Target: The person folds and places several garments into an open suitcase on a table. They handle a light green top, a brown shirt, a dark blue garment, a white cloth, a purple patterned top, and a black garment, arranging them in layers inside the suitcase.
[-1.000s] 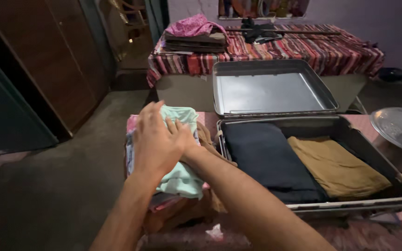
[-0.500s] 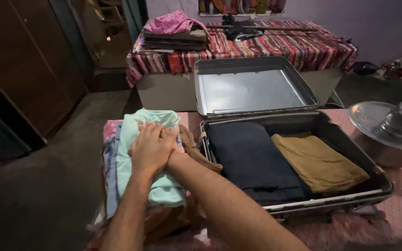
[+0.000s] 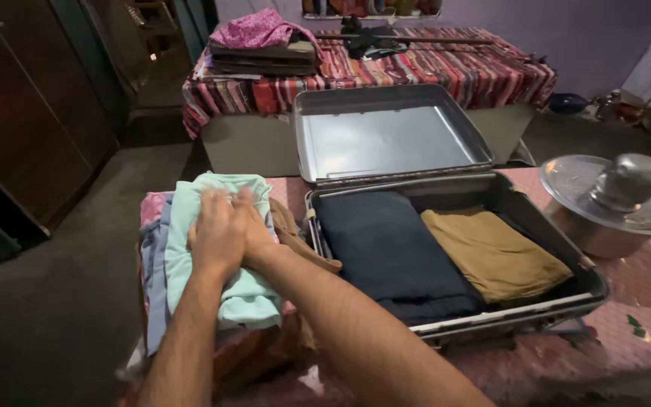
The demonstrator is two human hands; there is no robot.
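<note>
Item: folded mint-green cotton garment (image 3: 224, 260), topmost on a stack of folded clothes (image 3: 156, 264) in pink and pale blue, lying on the pink patterned bedcover (image 3: 642, 290). Both hands rest flat upon it, palms down, fingers loosely spread and clamped on nothing: the left hand (image 3: 216, 234) on top, the right hand (image 3: 254, 226) pressed close beside and partly under it, the two touching. Change against a second ago: the hands have settled lower and closer together on the garment, which looks flatter; read as smoothing or pressing the fold rather than lifting. Just right of the hands: open grey metal trunk (image 3: 446, 320), its lid (image 3: 386, 136) standing back. Contents: one folded navy cloth (image 3: 386, 252) on the near side, one folded mustard-brown cloth (image 3: 491, 252) beyond it, side by side and touching. Further right: steel basin with a domed lid (image 3: 612, 200). Beyond the hands: a table under striped cloth (image 3: 446, 75).
</note>
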